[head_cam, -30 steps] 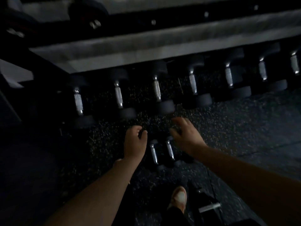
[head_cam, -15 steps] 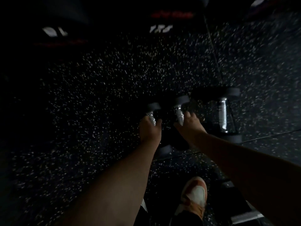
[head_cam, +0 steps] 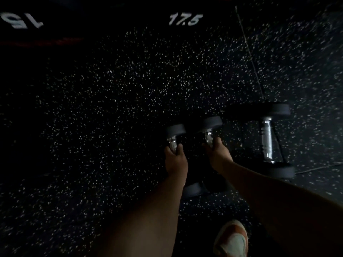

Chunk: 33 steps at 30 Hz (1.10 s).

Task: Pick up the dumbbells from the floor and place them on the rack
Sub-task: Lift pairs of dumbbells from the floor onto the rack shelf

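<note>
Two small black dumbbells with chrome handles lie side by side on the dark speckled floor. My left hand (head_cam: 175, 160) is closed around the handle of the left dumbbell (head_cam: 176, 129). Around the handle of the right dumbbell (head_cam: 212, 122) my right hand (head_cam: 220, 154) is closed. Their near ends show below my wrists. A larger dumbbell (head_cam: 267, 140) lies on the floor just right of my right hand, untouched. The rack is out of view.
Two black weight ends marked "15" (head_cam: 22, 20) and "17.5" (head_cam: 185, 19) sit at the top edge. A floor seam (head_cam: 248, 51) runs down from the top right. My orange and white shoe (head_cam: 233, 240) stands below the dumbbells.
The view dropped from the rack and its row of dumbbells to the floor. Both hands went from hovering open over the two small dumbbells to gripping their handles.
</note>
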{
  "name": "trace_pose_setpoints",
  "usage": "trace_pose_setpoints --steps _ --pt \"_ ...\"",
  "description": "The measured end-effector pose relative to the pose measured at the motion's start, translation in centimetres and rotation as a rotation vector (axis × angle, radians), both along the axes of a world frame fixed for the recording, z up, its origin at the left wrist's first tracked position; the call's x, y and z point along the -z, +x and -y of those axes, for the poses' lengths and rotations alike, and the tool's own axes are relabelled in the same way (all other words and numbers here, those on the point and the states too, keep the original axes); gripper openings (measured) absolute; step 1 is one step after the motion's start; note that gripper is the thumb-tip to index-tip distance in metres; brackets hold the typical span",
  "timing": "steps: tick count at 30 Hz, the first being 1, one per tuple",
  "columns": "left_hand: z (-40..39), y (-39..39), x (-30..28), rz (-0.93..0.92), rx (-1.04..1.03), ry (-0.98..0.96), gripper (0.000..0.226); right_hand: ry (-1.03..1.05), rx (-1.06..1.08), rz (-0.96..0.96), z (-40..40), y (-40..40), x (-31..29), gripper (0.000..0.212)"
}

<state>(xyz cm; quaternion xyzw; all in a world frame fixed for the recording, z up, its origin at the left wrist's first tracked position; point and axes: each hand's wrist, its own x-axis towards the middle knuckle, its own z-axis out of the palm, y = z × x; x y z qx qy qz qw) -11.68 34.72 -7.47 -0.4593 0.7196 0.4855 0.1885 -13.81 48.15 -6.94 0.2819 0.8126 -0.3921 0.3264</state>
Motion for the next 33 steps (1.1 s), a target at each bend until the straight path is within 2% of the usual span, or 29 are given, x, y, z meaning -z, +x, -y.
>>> trace_pose_setpoints --steps 4,7,13,18,21,26,29,33 --pt "0.4 1.0 -4.9 -0.002 0.008 -0.022 0.042 -0.043 0.011 0.009 -0.5 1.6 -5.8 0.022" --pt "0.4 0.9 -10.9 0.007 0.004 -0.040 0.040 -0.076 0.026 0.017 -1.0 2.3 -12.4 0.020" --pt "-0.1 0.6 -27.3 -0.042 -0.008 0.035 0.041 -0.061 0.006 -0.044 -2.2 2.6 -29.6 0.023" --pt "-0.9 -1.3 -42.5 -0.146 -0.033 0.111 0.039 -0.084 -0.027 -0.136 -3.8 -0.3 -44.9 0.018" --pt "-1.2 -3.5 -50.2 -0.243 -0.014 0.127 0.042 -0.091 -0.045 -0.220 -4.8 -2.9 -53.6 0.023" --pt "-1.0 -8.5 -61.7 -0.330 -0.030 0.138 0.025 -0.110 -0.074 -0.357 -6.3 -7.1 -66.4 0.028" --pt "-0.5 -12.1 -68.0 -0.426 -0.030 0.121 0.019 -0.086 -0.093 -0.413 -6.9 -10.2 -71.9 0.034" --pt "0.4 -18.4 -74.0 -0.494 -0.067 0.157 0.029 -0.140 -0.035 -0.477 -7.0 -15.2 -76.4 0.032"
